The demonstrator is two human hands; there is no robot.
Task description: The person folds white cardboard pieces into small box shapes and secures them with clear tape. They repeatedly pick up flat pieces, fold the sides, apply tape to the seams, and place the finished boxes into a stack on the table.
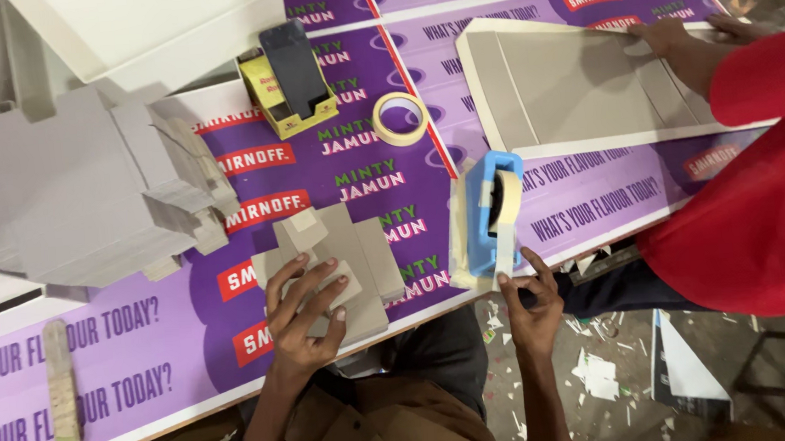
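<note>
Head view: looking down on a tabletop (144, 358) covered in purple printed sheets.
Left hand: my left hand (305, 309) is pressed flat on a small grey cardboard cutout (339, 252), fingers spread over its folded flap, not clenched. It pins the piece down and does not lift it.
Cutout position: near the tabletop's front edge, about mid-width, just left of the tape dispenser.
Right hand: my right hand (531, 298) pinches the loose end of masking tape at the blue tape dispenser (493, 215), thumb and fingertips closed on the strip.
Dispenser position: at the front edge, lying on its side, touching my right fingertips.
Tape roll: a loose roll of masking tape (401, 119) lies flat toward the middle of the tabletop, well apart from both hands.
Phone: a dark phone (294, 66) stands tilted in a yellow box (288, 103) toward the back edge.
Stack: a pile of grey cardboard blanks (69, 197) sits at the left side.
Stick: a flat wooden stick (62, 386) lies near the front-left corner.
Co-worker: a person in a red sleeve (760, 75) at the right edge has a hand (665, 36) on a large grey board (576, 83) at the back-right corner.
</note>
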